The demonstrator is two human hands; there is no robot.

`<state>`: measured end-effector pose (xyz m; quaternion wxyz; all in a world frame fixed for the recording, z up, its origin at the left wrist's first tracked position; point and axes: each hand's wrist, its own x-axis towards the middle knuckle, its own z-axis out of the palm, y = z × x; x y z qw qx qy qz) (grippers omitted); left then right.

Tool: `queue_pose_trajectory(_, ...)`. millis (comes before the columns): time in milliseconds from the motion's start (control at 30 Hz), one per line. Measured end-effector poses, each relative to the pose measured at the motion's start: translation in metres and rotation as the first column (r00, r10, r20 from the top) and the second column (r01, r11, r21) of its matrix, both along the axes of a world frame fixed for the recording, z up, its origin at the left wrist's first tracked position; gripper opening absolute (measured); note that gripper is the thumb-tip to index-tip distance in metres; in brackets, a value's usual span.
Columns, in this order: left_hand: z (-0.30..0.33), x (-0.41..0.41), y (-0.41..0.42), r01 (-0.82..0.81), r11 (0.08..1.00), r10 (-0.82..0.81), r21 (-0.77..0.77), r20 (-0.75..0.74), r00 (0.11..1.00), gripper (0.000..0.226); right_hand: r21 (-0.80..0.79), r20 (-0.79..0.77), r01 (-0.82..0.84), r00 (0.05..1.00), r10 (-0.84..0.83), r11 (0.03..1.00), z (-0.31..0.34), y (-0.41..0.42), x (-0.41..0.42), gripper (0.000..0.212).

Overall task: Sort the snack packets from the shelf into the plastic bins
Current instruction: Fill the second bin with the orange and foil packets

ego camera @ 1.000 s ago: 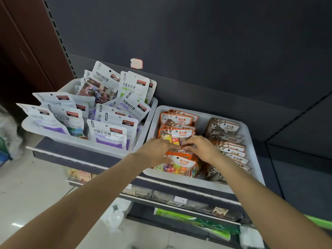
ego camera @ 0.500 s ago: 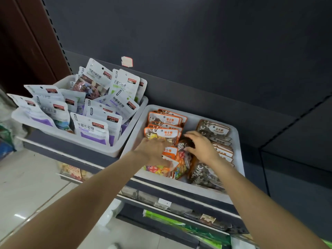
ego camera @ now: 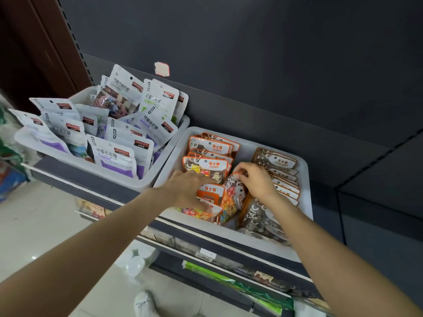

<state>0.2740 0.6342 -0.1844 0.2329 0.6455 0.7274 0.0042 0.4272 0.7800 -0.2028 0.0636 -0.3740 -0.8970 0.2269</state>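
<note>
Two white plastic bins stand side by side on a dark shelf. The right bin (ego camera: 305,186) holds a row of orange candy packets (ego camera: 209,146) on its left and brown packets (ego camera: 278,162) on its right. My left hand (ego camera: 186,187) lies with straight fingers on the front orange packets (ego camera: 209,193), pressing them. My right hand (ego camera: 254,179) pinches the top edge of an orange packet (ego camera: 233,195) standing edge-on between the two rows. The left bin (ego camera: 158,161) is full of white and purple packets (ego camera: 114,156).
A dark back panel with a small pink-edged sticker (ego camera: 161,69) rises behind the bins. Lower shelves carry green packets (ego camera: 229,280) and price tags. Below lie a pale tiled floor and a white shoe (ego camera: 143,303). A brown pillar stands at the far left.
My right hand has drawn one orange packet up out of the front of the stack and turned it on edge. My left hand has stayed on the front packets. The view shifted slightly.
</note>
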Motion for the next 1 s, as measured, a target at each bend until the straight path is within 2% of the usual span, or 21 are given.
queue_pose_trajectory(100,0.004,-0.007,-0.008,-0.05,0.999,0.049,0.019,0.076,0.996,0.081,-0.073,-0.164,0.037,0.985,-0.049,0.997,0.007,-0.006,0.005,0.004)
queue_pose_trajectory(167,0.006,-0.012,-0.013,-0.089,0.996,0.085,0.03,0.11,0.99,0.081,-0.067,-0.23,0.068,0.97,-0.081,0.995,0.011,-0.013,0.005,0.003)
queue_pose_trajectory(267,0.008,-0.015,-0.017,-0.136,0.991,0.133,-0.005,0.256,0.958,0.076,-0.01,-0.306,0.123,0.944,-0.12,0.992,0.018,-0.021,-0.008,0.01)
queue_pose_trajectory(467,0.016,-0.018,-0.025,-0.196,0.981,0.187,-0.005,0.314,0.931,0.073,0.257,-0.213,0.111,0.976,-0.056,0.96,0.026,-0.03,-0.033,0.012)
queue_pose_trajectory(533,0.016,-0.019,-0.024,-0.234,0.972,0.215,0.012,0.355,0.91,0.081,0.167,-0.214,0.069,0.976,-0.033,0.984,0.026,-0.034,-0.036,0.013)
queue_pose_trajectory(600,0.015,-0.019,-0.02,-0.276,0.961,0.243,0.032,0.383,0.891,0.093,-0.028,-0.264,-0.041,0.964,0.032,0.999,0.028,-0.043,-0.044,0.015)
queue_pose_trajectory(667,0.014,-0.019,-0.017,-0.299,0.953,0.261,0.04,0.387,0.884,0.098,-0.103,-0.267,-0.121,0.96,0.09,0.987,0.031,-0.051,-0.05,0.019)
queue_pose_trajectory(767,0.013,-0.019,-0.016,-0.283,0.958,0.242,0.039,0.417,0.876,0.097,-0.125,-0.144,-0.094,0.987,0.076,0.988,0.027,-0.043,-0.038,0.026)
queue_pose_trajectory(833,0.011,-0.02,-0.019,-0.267,0.963,0.228,0.031,0.431,0.873,0.096,-0.108,-0.042,-0.006,0.999,0.001,0.994,0.022,-0.032,-0.017,0.022)
queue_pose_trajectory(900,0.011,-0.02,-0.02,-0.244,0.969,0.202,0.046,0.426,0.882,0.095,-0.081,-0.02,0.033,0.999,-0.035,0.996,0.019,-0.026,0.0,0.016)
queue_pose_trajectory(933,0.012,-0.019,-0.02,-0.227,0.971,0.18,0.078,0.39,0.903,0.096,-0.078,-0.035,0.025,0.999,-0.028,0.997,0.019,-0.026,0.002,0.015)
queue_pose_trajectory(1000,0.015,-0.017,-0.016,-0.159,0.974,0.12,0.164,0.225,0.967,0.098,-0.082,-0.083,-0.02,0.996,0.013,0.996,0.022,-0.031,-0.003,0.017)
